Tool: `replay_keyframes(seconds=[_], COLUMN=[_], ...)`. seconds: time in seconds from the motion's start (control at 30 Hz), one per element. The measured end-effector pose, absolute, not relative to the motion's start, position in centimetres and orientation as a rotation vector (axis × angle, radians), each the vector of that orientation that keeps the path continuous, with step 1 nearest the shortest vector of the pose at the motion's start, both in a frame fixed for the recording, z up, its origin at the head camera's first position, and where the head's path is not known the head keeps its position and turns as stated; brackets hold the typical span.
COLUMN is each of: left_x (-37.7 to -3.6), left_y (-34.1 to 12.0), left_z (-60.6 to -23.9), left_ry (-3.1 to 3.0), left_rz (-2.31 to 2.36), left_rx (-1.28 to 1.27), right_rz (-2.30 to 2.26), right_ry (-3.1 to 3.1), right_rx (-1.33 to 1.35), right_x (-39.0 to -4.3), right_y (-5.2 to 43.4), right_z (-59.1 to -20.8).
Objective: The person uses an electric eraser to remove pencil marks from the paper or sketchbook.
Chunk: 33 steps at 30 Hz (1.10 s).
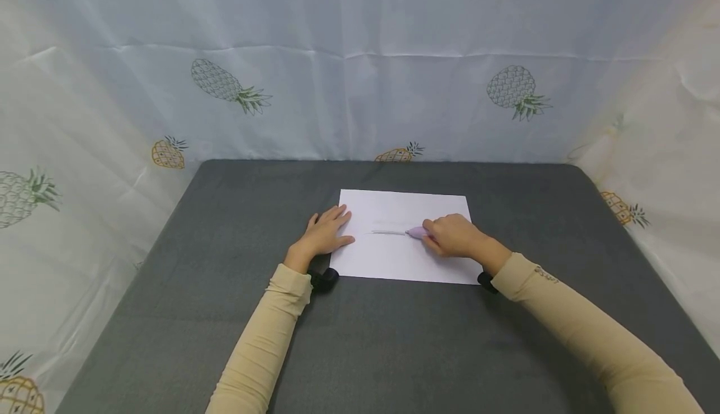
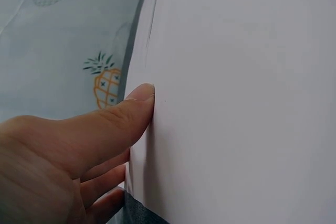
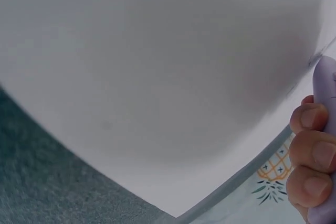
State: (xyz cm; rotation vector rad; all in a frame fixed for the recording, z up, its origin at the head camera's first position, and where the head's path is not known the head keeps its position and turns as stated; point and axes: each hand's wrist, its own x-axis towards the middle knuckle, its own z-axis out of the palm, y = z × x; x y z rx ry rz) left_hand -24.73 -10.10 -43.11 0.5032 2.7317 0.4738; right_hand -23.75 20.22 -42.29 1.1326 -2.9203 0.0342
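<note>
A white sheet of paper [image 1: 402, 239] lies flat on the grey table [image 1: 394, 339]. My left hand [image 1: 326, 234] rests flat on the sheet's left edge with straight fingers; the left wrist view shows its thumb [image 2: 113, 121] pressing the paper [image 2: 236, 103]. My right hand [image 1: 454, 236] grips a pale purple pen-like tool [image 1: 417, 232] whose thin metal tip [image 1: 388, 232] points left across the sheet. In the right wrist view, curled fingers [image 3: 315, 153] wrap the purple handle [image 3: 326, 85] over the paper [image 3: 157, 66].
White curtains printed with pineapples [image 1: 514, 92] close in the table at the back and both sides. Grey tabletop lies all around the sheet. Black wrist-camera mounts [image 1: 324, 278] sit under both wrists.
</note>
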Motion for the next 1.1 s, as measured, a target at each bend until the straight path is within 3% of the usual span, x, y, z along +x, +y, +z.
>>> replay_keyframes(seconds=[0.43, 1.1], left_x=[-24.7, -24.7], left_y=[-10.0, -10.0], left_z=[-43.3, -43.0], left_ry=[2.731, 2.732], left_rz=[0.467, 0.475], left_rx=[0.493, 0.506], right_rz=[0.330, 0.381], right_ry=[-3.199, -3.273], right_rx=[0.951, 1.005], right_x=[-24.2, -25.0], right_y=[20.6, 20.5], right_z=[-41.8, -41.3])
